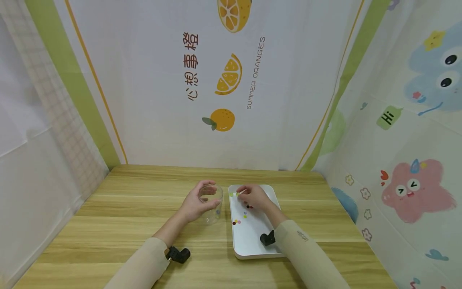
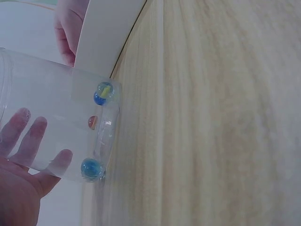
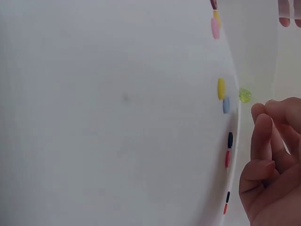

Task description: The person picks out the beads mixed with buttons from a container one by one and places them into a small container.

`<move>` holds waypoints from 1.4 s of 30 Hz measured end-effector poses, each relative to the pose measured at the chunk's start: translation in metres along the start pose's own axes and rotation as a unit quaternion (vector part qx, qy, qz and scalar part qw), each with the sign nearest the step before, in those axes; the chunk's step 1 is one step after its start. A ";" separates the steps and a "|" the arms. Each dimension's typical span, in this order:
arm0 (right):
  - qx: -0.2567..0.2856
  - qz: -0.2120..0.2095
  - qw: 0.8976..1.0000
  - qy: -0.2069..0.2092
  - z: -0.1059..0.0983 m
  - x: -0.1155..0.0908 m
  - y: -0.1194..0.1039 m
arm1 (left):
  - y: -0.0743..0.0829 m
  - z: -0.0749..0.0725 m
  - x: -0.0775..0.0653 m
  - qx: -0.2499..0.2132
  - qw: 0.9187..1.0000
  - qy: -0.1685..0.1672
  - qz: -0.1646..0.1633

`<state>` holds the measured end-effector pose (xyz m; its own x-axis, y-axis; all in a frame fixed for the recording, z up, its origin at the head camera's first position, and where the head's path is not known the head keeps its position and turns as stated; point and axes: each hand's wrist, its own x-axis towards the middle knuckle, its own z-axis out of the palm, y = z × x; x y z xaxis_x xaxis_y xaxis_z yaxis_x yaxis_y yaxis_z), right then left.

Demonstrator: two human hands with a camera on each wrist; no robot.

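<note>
My left hand [image 1: 195,205] grips a clear plastic cup [image 1: 210,214], thumb on one side and fingers behind its wall. In the left wrist view the cup holds several glass marbles near its base, among them a teal marble [image 2: 91,168] and a reddish one [image 2: 92,123]. Over the far part of a white tray [image 1: 252,241] is my right hand [image 1: 254,196]. Its fingers are bent and the tips meet, beside a yellow-green marble [image 3: 245,95]; whether anything is pinched between them is hidden.
Small coloured discs lie on the tray, including a yellow one [image 3: 221,88], a pink one [image 3: 215,28] and dark and red ones. Tray and cup are side by side on a wooden table [image 1: 126,224]. A printed curtain [image 1: 155,120] hangs behind the table's far edge.
</note>
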<state>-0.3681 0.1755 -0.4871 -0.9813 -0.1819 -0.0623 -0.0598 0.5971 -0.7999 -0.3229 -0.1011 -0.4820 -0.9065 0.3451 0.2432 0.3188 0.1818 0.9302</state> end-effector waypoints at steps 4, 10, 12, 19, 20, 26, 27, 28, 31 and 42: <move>0.026 0.007 1.000 0.005 -0.005 -0.001 0.000 | 0.000 0.000 0.000 0.000 1.000 -0.001 0.003; 0.055 0.002 0.998 0.013 -0.012 -0.004 0.001 | -0.001 0.000 0.000 -0.006 1.000 -0.005 0.006; 0.066 0.000 0.998 0.016 -0.014 -0.005 0.000 | 0.000 0.000 -0.001 -0.005 1.000 -0.006 0.008; 0.100 -0.020 0.995 0.018 -0.021 -0.009 -0.002 | -0.001 -0.001 -0.001 0.001 1.000 -0.008 0.007; 0.101 -0.021 0.995 0.018 -0.021 -0.010 -0.002 | -0.001 -0.002 -0.001 0.002 1.000 -0.008 0.006; 0.119 -0.021 0.993 0.011 -0.025 -0.016 -0.003 | -0.001 -0.002 -0.001 0.002 1.000 -0.009 0.003; 0.126 -0.021 0.992 0.010 -0.026 -0.017 -0.003 | -0.001 -0.002 -0.002 0.001 1.000 -0.010 0.003; 0.133 -0.021 0.991 0.008 -0.026 -0.018 -0.003 | -0.001 -0.002 -0.002 0.000 1.000 -0.010 0.004; 0.152 -0.021 0.988 0.006 -0.026 -0.020 -0.004 | -0.001 -0.002 -0.002 -0.003 1.000 -0.010 0.003; 0.193 -0.038 0.980 0.005 -0.026 -0.027 -0.008 | 0.000 -0.001 -0.002 -0.004 1.000 -0.009 0.002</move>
<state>-0.3455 0.1961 -0.4636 -0.9785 -0.2059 0.0109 -0.0616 0.2413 -0.9685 -0.3212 -0.1030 -0.4826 -0.8999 0.3624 0.2425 0.3207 0.1733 0.9312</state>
